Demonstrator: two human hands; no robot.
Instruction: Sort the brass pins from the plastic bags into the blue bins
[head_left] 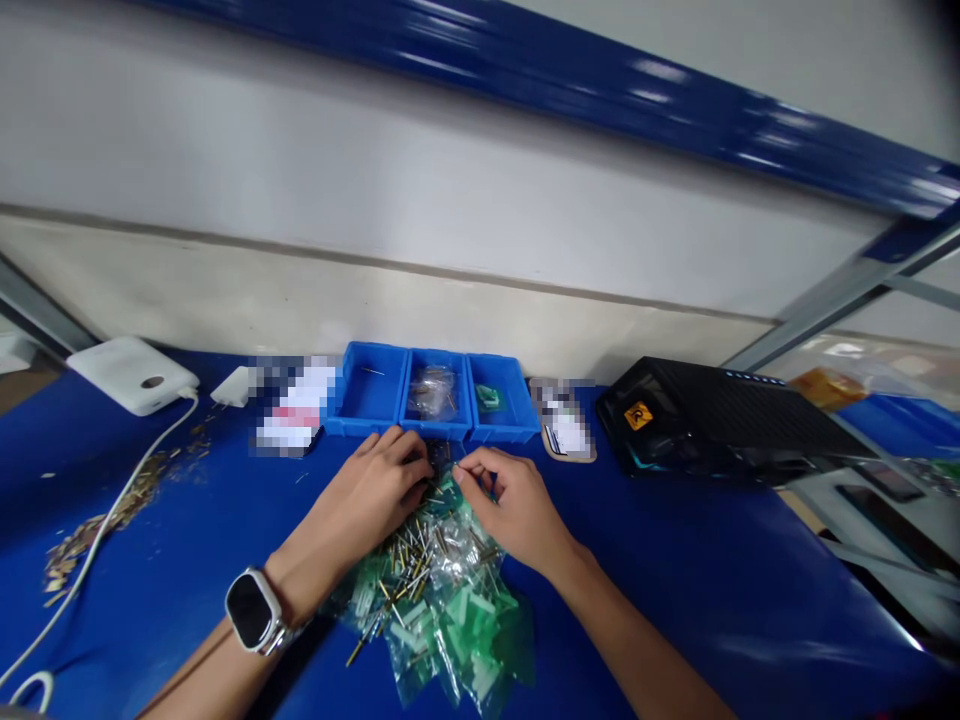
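A heap of thin gold and silver metal pins [409, 565] lies on the blue tabletop between my forearms. Mixed in with it are clear plastic bags [457, 545] and green-tinted bags [476, 630] holding pale pieces. My left hand [386, 480] rests at the far left side of the heap, fingers curled in; whatever they hold is hidden. Across from it, my right hand [517, 500] pinches thumb and forefinger together over the heap's far end, on something too small to name. Just beyond both hands stand three joined blue bins [435, 432].
The left bin holds a thin pin [373, 371], the middle one clear bags [433, 390], the right one a green bag [489, 398]. Blurred-out items flank the bins. A black box-shaped device [720, 420] stands right; a white device [133, 375] with a cable and brown scraps [112, 520] lie left.
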